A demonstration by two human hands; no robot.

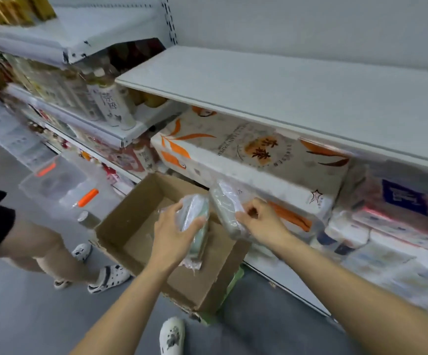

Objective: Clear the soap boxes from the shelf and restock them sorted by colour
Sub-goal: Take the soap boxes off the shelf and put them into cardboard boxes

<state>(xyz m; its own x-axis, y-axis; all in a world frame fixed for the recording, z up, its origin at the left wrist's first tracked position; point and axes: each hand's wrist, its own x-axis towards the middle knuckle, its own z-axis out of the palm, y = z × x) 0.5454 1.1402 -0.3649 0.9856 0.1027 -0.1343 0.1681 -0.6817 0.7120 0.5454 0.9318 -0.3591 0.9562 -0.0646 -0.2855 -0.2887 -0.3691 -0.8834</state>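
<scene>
Head view, left hand: left hand (179, 228) wrapped around a pale green soap pack (195, 219) in clear film, fingers curled over its upper end, held upright above the open cardboard box (120, 231).
Head view, right hand: right hand (259, 221) pinching the film of a second soap pack (227, 206), tilted, near the box's far corner and close under the tissue bundle (246, 155).
Why held so: probably one pack per hand to empty or fill faster; upright hold likely suits sliding packs in on edge.
Soap location: both packs in the hands over the box; none visible on the shelf (297, 98) directly above, which looks bare.
Box: on the floor against the shelving, flaps open, inside mostly bare cardboard, placed within reach as a holding bin.
Step, as a judgement: either dropping cleared packs in or lifting them out for restocking; cannot tell which.
Colour: both packs look greenish through blur; exact shade unclear.
Surroundings: bottles (110, 103) on the left shelves, clear plastic tub (62, 185) with orange clips on the floor, another person's legs (41, 249) at left.
</scene>
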